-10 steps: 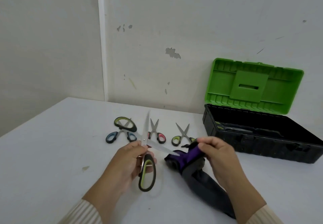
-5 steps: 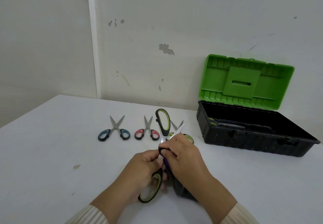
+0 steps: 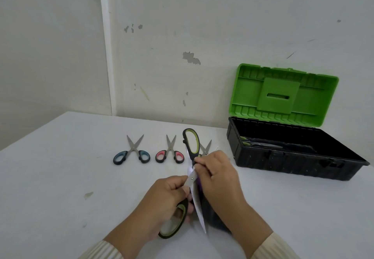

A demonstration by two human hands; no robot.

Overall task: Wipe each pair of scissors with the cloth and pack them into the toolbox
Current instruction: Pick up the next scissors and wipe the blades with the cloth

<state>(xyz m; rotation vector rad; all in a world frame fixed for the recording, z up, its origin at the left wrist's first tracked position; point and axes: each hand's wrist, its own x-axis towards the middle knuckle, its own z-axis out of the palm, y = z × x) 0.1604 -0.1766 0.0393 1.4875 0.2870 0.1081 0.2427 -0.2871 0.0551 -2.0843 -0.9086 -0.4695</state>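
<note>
At 6 o'clock the left hand (image 3: pixel 166 196) is gripping the spread green-handled scissors (image 3: pixel 191 141); the right hand (image 3: pixel 218 178) is pinching the purple cloth (image 3: pixel 199 187) on a blade. The open toolbox (image 3: pixel 283 161) is sitting at 2 o'clock.

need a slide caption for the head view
Left hand holds green scissors, right hand pinches cloth on a blade, toolbox open nearby.

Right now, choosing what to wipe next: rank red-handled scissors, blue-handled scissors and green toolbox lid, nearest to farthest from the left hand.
1. Red-handled scissors, just beyond the left hand.
2. Blue-handled scissors, farther left.
3. Green toolbox lid, far right.
</note>
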